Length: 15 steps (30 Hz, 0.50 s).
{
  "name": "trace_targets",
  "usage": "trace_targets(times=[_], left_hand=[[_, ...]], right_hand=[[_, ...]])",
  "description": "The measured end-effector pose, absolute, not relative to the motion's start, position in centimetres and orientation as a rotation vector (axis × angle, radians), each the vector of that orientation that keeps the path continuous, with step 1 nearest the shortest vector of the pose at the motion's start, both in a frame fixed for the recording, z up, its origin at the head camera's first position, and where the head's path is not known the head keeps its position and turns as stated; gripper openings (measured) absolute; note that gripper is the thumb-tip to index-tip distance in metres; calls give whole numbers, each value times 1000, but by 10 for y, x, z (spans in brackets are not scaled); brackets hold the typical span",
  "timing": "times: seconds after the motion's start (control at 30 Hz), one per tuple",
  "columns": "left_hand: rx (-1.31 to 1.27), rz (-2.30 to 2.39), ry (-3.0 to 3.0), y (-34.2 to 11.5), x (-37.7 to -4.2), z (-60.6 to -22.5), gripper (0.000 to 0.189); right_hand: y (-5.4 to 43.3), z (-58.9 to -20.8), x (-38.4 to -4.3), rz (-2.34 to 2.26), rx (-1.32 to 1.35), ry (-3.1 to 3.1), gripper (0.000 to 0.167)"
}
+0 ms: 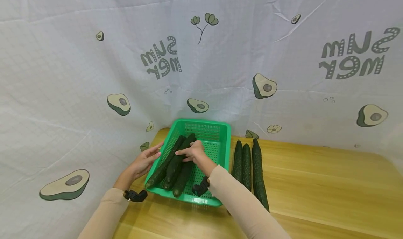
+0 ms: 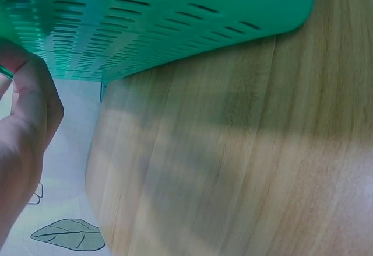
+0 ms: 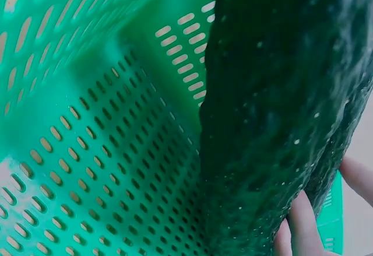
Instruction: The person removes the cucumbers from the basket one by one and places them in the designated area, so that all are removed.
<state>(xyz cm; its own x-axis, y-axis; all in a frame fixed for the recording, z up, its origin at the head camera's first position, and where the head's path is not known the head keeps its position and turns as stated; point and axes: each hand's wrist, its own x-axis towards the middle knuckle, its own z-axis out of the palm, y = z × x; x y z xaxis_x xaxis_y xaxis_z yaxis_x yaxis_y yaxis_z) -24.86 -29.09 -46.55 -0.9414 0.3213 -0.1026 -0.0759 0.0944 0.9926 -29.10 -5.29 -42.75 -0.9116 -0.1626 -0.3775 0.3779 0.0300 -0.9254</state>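
Observation:
A green perforated plastic basket (image 1: 228,144) stands on the table with several dark green cucumbers lying lengthwise in its left half. My left hand (image 1: 143,164) holds the basket's left rim; in the left wrist view its fingers (image 2: 32,87) curl at the rim, beside the slotted wall (image 2: 175,17). Inside the basket, my right hand (image 1: 196,152) grips an upper cucumber (image 1: 175,164), which lies over others. Close up in the right wrist view, that bumpy cucumber (image 3: 280,93) fills the right side, with fingertips (image 3: 304,224) along its edge.
Right of the basket, three more cucumbers lie side by side on the wooden table (image 1: 315,183): a left one (image 1: 238,162), a middle one (image 1: 247,165) and a longer right one (image 1: 259,172). A white avocado-print cloth (image 1: 226,57) hangs behind and to the left.

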Motion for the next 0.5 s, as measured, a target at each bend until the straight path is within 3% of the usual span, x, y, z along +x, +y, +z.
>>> trace_targets(times=[0.5], left_hand=[[254, 1926, 2073, -291, -249, -465, 61]], right_hand=[[-62, -423, -290, -1829, 143, 2078, 90]])
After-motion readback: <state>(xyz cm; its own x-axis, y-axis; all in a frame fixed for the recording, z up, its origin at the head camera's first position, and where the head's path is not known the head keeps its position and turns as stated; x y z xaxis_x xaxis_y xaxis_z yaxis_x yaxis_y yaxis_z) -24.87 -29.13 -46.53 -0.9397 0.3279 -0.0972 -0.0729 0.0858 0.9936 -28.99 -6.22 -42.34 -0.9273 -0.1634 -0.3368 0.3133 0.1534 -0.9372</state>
